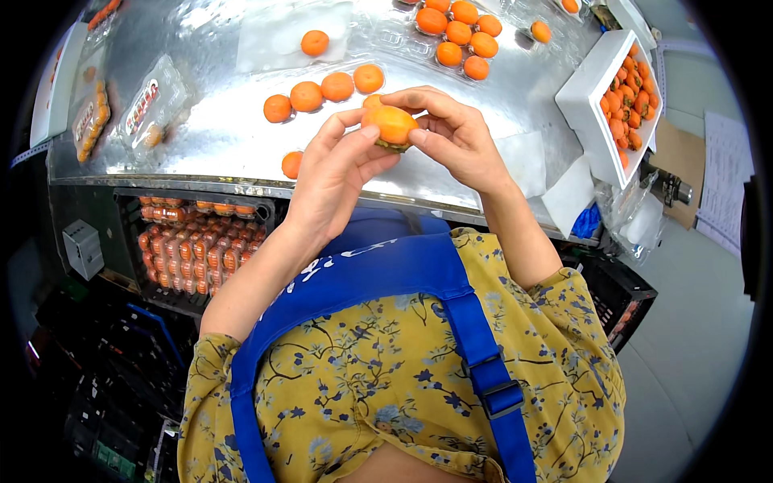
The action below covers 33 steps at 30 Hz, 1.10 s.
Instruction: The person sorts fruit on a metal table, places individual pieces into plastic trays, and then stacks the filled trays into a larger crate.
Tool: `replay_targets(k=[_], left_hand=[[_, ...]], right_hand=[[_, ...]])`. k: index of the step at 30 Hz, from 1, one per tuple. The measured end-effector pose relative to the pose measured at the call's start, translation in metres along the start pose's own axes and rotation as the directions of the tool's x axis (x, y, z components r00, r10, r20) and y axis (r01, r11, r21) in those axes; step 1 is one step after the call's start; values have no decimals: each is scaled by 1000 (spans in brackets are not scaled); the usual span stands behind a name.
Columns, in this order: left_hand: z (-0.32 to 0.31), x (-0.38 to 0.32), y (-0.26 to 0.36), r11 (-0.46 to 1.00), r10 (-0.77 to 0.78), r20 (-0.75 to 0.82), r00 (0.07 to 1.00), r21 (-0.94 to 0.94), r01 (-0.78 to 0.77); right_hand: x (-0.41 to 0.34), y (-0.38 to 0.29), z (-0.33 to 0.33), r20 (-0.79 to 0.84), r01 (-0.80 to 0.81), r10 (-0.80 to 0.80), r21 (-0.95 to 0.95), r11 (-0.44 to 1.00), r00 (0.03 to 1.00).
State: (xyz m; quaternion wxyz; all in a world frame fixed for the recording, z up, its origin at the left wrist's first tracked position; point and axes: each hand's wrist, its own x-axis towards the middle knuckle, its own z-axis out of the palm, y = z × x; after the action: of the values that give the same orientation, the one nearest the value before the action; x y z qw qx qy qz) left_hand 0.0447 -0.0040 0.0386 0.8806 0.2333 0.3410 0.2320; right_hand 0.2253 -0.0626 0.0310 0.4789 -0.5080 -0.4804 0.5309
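Note:
Between the fingertips of both hands is an orange persimmon, its green calyx facing down towards me. My left hand grips its left side, and my right hand grips its right side. Just beyond them, a row of persimmons sits in a clear plastic tray on the metal table; another fruit of the row is partly hidden behind the held one. One persimmon lies near the table edge, partly covered by my left hand. A single persimmon rests on a translucent sheet farther back.
Several persimmons fill clear trays at the back. A tilted white foam box of persimmons stands at the right. Clear printed bags lie at the left. Below the table edge, a black crate holds packed fruit in clear packs.

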Motion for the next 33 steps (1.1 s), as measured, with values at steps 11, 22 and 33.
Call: replay_targets(k=[11,22,33], left_hand=[[-16,25,7,999,-5,-46,999,48,7],[-14,45,19,989,-146,-24,989,-34,145],[-132,8,-23,-125,450,173,876,984,-130]], right_hand=[[28,13,-1,-16,13,-14,-76,997,1000],[35,42,-40,-40,3,-1,34,999,999],[31,87,-90,-417,46,-77,-83,996,905]])
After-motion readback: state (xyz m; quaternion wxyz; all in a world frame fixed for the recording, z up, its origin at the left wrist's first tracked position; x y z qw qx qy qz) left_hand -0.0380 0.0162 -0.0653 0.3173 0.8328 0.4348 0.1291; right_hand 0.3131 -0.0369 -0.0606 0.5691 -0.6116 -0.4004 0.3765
